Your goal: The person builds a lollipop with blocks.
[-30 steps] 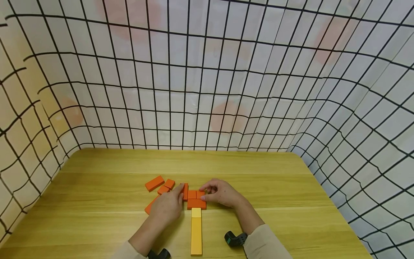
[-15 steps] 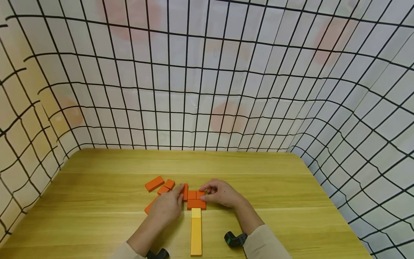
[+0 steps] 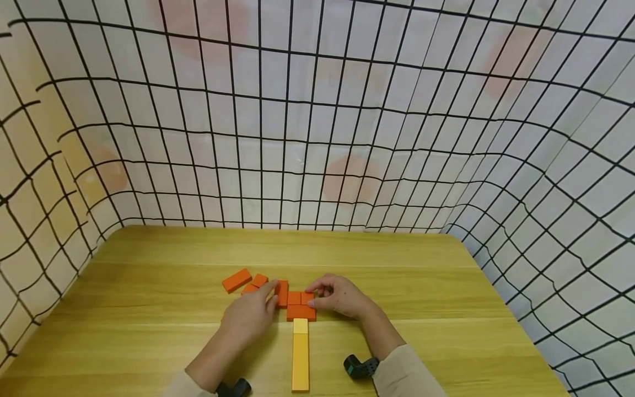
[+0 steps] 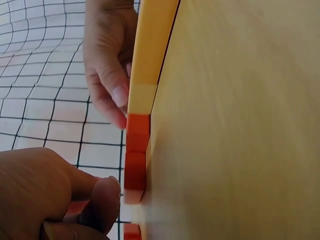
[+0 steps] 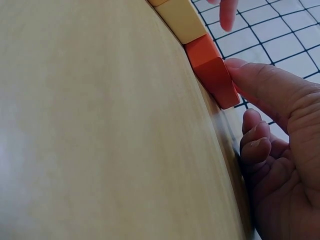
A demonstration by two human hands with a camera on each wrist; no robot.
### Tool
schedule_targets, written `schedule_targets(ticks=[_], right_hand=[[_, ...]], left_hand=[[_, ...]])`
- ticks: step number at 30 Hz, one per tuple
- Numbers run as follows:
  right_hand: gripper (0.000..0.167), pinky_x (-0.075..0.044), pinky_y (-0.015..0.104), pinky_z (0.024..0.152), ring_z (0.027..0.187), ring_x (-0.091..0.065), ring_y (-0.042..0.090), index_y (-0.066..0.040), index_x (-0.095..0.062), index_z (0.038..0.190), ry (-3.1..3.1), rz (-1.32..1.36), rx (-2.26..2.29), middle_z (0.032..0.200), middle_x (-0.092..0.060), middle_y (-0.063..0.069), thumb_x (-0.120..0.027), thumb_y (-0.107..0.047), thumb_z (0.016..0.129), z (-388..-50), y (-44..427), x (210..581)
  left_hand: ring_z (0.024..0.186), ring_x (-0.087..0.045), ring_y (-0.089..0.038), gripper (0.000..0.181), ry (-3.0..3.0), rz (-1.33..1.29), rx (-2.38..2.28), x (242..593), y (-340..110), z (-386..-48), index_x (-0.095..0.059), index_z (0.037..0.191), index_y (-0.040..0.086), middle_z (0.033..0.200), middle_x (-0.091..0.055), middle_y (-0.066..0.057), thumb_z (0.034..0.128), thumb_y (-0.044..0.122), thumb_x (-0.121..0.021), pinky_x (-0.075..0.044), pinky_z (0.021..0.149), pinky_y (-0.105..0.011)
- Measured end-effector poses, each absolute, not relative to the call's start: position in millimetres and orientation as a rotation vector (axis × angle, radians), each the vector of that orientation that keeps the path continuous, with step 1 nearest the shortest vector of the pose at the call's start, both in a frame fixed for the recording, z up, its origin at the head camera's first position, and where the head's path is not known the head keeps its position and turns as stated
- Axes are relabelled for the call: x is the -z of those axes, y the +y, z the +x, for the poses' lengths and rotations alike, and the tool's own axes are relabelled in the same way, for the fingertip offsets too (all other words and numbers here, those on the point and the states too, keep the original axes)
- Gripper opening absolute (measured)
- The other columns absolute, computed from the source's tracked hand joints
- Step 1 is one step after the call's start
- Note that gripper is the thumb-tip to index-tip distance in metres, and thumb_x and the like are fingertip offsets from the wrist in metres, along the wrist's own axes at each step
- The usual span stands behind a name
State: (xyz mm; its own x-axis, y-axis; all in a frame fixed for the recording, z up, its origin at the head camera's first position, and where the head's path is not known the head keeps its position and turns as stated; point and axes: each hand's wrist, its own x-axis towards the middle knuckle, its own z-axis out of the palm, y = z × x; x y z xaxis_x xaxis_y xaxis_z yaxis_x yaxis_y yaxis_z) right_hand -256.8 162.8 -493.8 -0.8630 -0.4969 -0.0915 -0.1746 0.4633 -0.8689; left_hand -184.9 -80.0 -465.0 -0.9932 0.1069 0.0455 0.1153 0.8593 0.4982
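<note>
My left hand [image 3: 250,317] is just left of an orange block [image 3: 281,294]; in the left wrist view a gap separates its fingertips from the orange blocks [image 4: 135,175], and it holds nothing that I can see. My right hand [image 3: 342,296] has thumb and index finger at a small orange block [image 3: 307,298], pinching it lightly. In the right wrist view the thumb touches the orange piece [image 5: 212,72]. Another small orange block [image 3: 294,298] lies beside it, above a wider orange block [image 3: 301,313]. Below, a pale yellow block [image 3: 300,326] meets a long yellow block [image 3: 300,362].
Loose orange blocks lie to the left, including a long one [image 3: 237,280] and a small one [image 3: 260,280]; my left hand partly covers others. The wooden table [image 3: 421,286] backs onto a black wire grid [image 3: 317,165]. Each wrist wears a black device [image 3: 360,366].
My left hand has drawn a little to the left, uncovering more of the orange block at its fingertips. The right hand stays in place.
</note>
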Motion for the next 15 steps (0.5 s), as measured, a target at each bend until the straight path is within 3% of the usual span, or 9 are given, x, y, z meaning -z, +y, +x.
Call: schedule_targets(ticks=[3, 6, 9, 15], right_hand=[[0.026, -0.044, 0.025, 0.070, 0.079, -0.049, 0.015, -0.016, -0.077, 0.113, 2.381, -0.575, 1.354, 0.097, -0.061, 0.007, -0.082, -0.020, 0.088, -256.5, 162.8, 493.1], [0.026, -0.044, 0.025, 0.071, 0.079, -0.049, 0.015, -0.015, -0.077, 0.114, 2.369, -0.579, 1.361, 0.098, -0.061, 0.008, -0.082, -0.020, 0.088, -256.2, 162.9, 492.6], [0.026, -0.044, 0.024, 0.071, 0.079, -0.048, 0.015, -0.015, -0.077, 0.114, 2.358, -0.583, 1.372, 0.099, -0.060, 0.009, -0.082, -0.019, 0.088, -256.2, 163.2, 492.5], [0.026, -0.044, 0.024, 0.071, 0.080, -0.048, 0.015, -0.015, -0.077, 0.114, 2.359, -0.595, 1.369, 0.099, -0.061, 0.010, -0.082, -0.019, 0.088, -256.8, 163.4, 493.7]], left_hand=[[0.053, -0.046, -0.015, 0.042, -3.009, -0.172, 0.785, 463.1, -86.8, -184.5, -0.061, 0.142, 0.017, 0.074, -0.069, -0.009, 0.1023, 0.029, -0.061, -0.035, 0.047, -0.031], [0.051, -0.041, -0.013, 0.042, -2.989, -0.184, 0.783, 461.7, -95.2, -185.6, -0.063, 0.141, 0.017, 0.071, -0.068, -0.006, 0.1020, 0.031, -0.062, -0.032, 0.046, -0.030], [0.049, -0.036, -0.013, 0.042, -2.994, -0.195, 0.810, 458.9, -105.8, -188.2, -0.064, 0.140, 0.016, 0.057, -0.053, -0.002, 0.1016, 0.032, -0.062, -0.029, 0.045, -0.030], [0.057, -0.049, -0.014, 0.043, -3.041, -0.282, 0.788, 448.2, -132.7, -192.4, -0.063, 0.140, 0.018, 0.073, -0.067, -0.005, 0.0999, 0.035, -0.065, -0.038, 0.052, -0.032]])
